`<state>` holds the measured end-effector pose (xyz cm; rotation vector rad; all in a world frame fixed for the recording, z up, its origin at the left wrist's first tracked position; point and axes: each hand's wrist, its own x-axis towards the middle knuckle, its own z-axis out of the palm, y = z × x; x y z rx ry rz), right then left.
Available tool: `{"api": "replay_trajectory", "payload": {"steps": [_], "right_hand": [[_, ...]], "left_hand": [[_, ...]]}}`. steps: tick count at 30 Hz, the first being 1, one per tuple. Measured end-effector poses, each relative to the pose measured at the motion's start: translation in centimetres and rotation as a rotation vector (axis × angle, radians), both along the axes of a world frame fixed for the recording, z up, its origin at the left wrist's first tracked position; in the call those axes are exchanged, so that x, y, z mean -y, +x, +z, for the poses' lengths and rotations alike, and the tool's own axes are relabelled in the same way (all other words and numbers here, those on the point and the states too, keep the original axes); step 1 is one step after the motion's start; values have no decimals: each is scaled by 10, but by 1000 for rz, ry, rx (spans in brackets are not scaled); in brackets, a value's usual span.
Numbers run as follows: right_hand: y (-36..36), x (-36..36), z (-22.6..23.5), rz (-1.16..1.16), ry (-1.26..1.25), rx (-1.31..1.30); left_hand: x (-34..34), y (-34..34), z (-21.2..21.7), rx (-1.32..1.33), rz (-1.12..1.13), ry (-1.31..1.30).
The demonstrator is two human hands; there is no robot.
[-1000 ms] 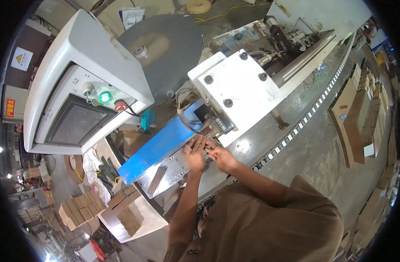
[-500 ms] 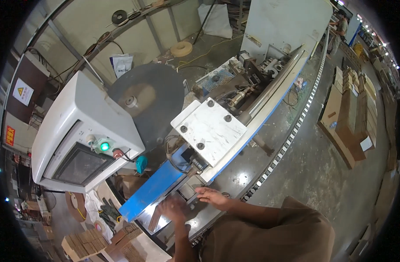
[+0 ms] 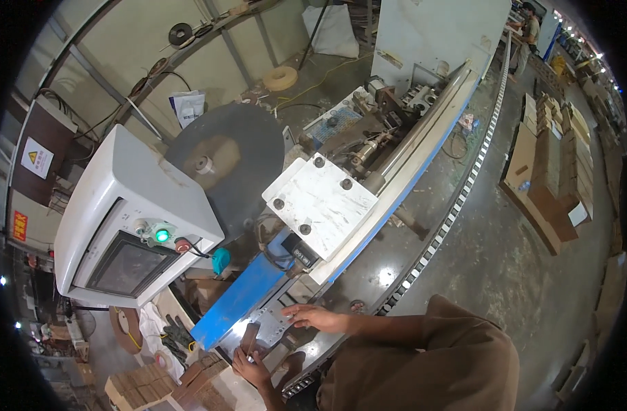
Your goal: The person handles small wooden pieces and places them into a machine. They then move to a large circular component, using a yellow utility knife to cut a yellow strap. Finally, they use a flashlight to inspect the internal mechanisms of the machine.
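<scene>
At the near end of the machine, my left hand (image 3: 253,370) has its thumb and fingers around the near end of a small brown board strip (image 3: 250,337). The strip lies on a shiny metal bed (image 3: 267,329) beside a long blue guard (image 3: 241,301). My right hand (image 3: 315,318) is over the right side of this bed, fingers stretched out to the left and holding nothing. Just beyond it, a white cover plate with dark bolts (image 3: 322,205) sits above the machine's feed opening.
A white control cabinet (image 3: 139,226) with a dark screen and lit green button stands left, before a large dark disc (image 3: 231,151). Stacked brown boards (image 3: 139,387) lie near left, more boards (image 3: 553,171) far right. A roller track (image 3: 457,205) runs along the right.
My left hand has moved toward me and down to the brown strip's near end. My right hand has shifted slightly left and nearer. The view has turned a little.
</scene>
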<state>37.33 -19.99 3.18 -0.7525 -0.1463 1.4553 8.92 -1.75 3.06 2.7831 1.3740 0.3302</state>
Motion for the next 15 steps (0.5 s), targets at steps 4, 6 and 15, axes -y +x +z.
{"api": "replay_trajectory", "payload": {"steps": [4, 6, 15], "right_hand": [[4, 13, -7, 12, -13, -23], [5, 19, -15, -5, -42, -62], [11, 33, -28, -250, -464, -136]], "left_hand": [[-10, 7, 12, -21, 8, -68], [-12, 12, 21, -3, -12, -93], [23, 108, 12, 202, -334, -27]]}}
